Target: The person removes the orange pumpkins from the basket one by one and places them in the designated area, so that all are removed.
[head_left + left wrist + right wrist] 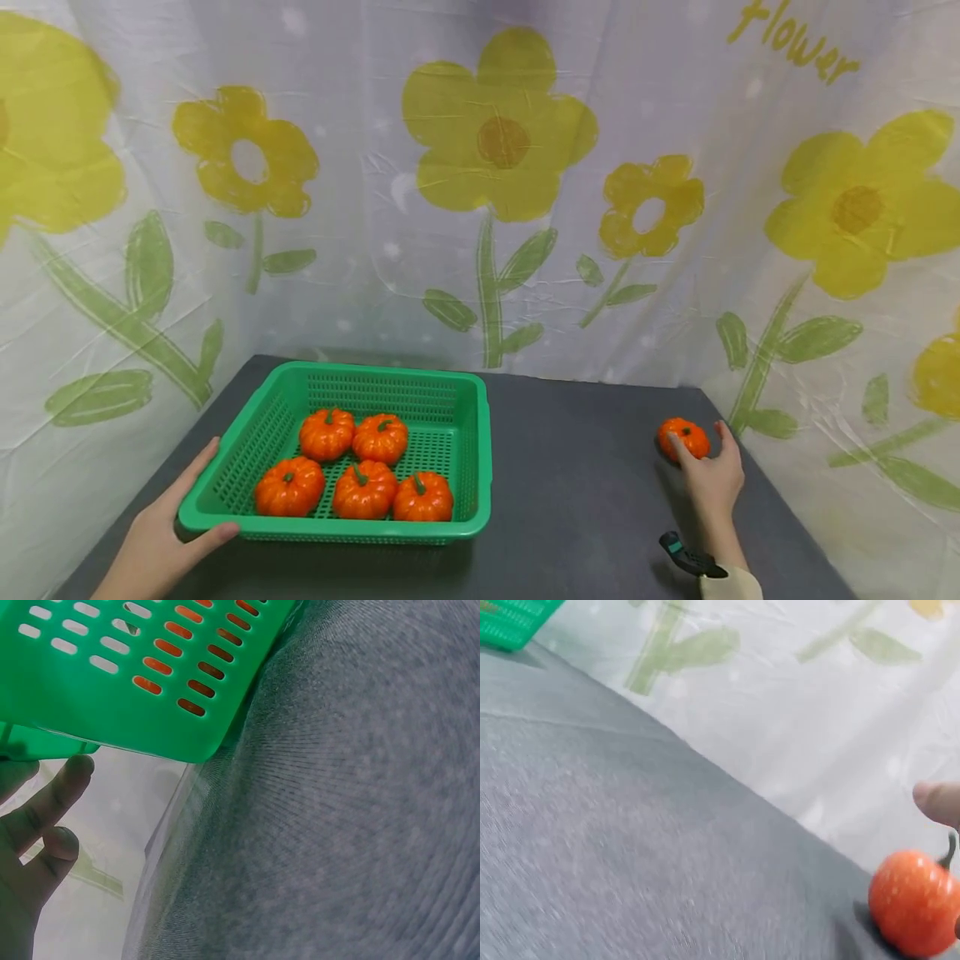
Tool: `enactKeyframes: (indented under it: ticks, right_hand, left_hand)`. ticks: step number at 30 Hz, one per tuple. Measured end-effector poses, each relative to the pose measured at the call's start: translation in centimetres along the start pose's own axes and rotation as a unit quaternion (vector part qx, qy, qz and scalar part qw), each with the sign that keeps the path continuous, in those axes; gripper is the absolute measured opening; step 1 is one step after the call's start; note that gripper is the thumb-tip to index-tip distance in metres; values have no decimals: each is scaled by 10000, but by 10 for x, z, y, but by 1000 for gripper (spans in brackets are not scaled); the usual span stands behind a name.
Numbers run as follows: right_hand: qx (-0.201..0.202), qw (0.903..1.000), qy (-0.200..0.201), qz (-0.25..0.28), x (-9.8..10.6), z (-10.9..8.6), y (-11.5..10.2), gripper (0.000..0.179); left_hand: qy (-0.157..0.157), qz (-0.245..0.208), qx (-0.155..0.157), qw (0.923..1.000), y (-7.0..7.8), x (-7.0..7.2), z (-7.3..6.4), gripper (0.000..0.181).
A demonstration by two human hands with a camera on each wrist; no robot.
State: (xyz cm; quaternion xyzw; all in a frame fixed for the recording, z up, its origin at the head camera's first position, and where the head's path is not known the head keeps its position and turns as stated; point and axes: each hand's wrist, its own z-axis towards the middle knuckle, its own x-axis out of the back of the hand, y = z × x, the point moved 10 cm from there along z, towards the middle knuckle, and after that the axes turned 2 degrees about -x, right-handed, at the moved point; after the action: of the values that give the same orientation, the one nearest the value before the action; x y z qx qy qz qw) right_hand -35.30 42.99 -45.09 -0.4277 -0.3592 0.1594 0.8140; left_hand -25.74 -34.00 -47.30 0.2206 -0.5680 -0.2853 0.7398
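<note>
At the left of the head view stands a green plastic basket [337, 528] with several small orange pumpkins [291, 488] in it. My left hand [159, 533] rests at its near left corner, thumb along the front rim and fingers spread along the left side. In the left wrist view, one fingertip touches the underside of the basket's rim, while the other fingers are apart. Far to the right, my right hand [714, 479] reaches over a lone orange pumpkin [694, 440] on the table. In the right wrist view, one fingertip [934, 801] hovers clear of this pumpkin [909, 904]; most of the hand is out of frame.
A dark grey table [562, 483] carries everything. Behind and at both sides hangs a pale curtain [337, 292] with yellow flowers, close to the right-hand pumpkin. A dark band [692, 557] circles the right wrist.
</note>
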Motion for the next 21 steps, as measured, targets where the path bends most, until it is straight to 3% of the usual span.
enactKeyframes:
  ticks: [6,11,17,21]
  right_hand:
    - [261,9993,-94,244,-8,-10,-35,89]
    - [902,9954,-226,223,-17,-23,-80,86]
    - [1524,9809,-769,935,-38,-41,-131,85]
    - [1966,9703,-1067,922,-61,-49,-163,84]
  left_hand:
    - [109,35,-111,9999,2,0,2,109]
    - [-17,31,-19,10000,0,-1,2,107]
    - [-177,-15,142,9997,-4,-3,2,105]
    - [-176,-15,174,9997,-6,-3,2,104]
